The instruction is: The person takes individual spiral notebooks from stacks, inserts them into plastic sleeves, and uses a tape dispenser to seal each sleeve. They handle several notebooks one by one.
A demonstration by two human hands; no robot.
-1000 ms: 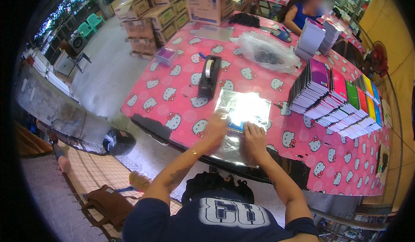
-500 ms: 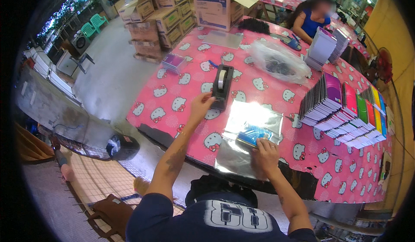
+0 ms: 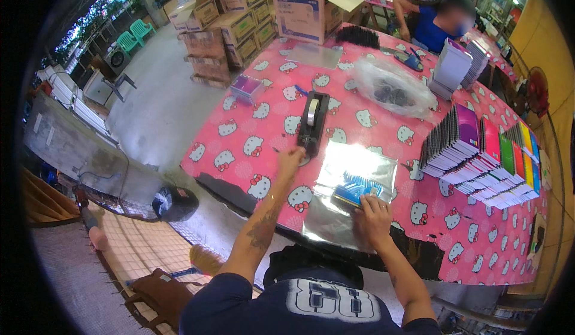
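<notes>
A black tape dispenser (image 3: 312, 125) with a pale roll stands on the pink table. Just off its near end is my left hand (image 3: 291, 160), fingers pinched together; any strip between them is too small to make out. My right hand (image 3: 375, 214) holds the near right corner of a small blue spiral notebook (image 3: 358, 189), its fingers curled over the edge. Under the notebook lies a shiny clear plastic sheet (image 3: 326, 220), spread flat toward the table's near edge.
Stacks of colourful spiral notebooks (image 3: 458, 132) stand at the right. A plastic bag (image 3: 392, 86) with dark contents lies farther back, and a small purple stack (image 3: 247, 88) at left. Cartons (image 3: 239, 26) are piled beyond. Across the table sits a person (image 3: 436, 29) in blue.
My left hand has slid from the dispenser's side to just off its near end. My right hand stays on the notebook. The person across has raised an arm.
</notes>
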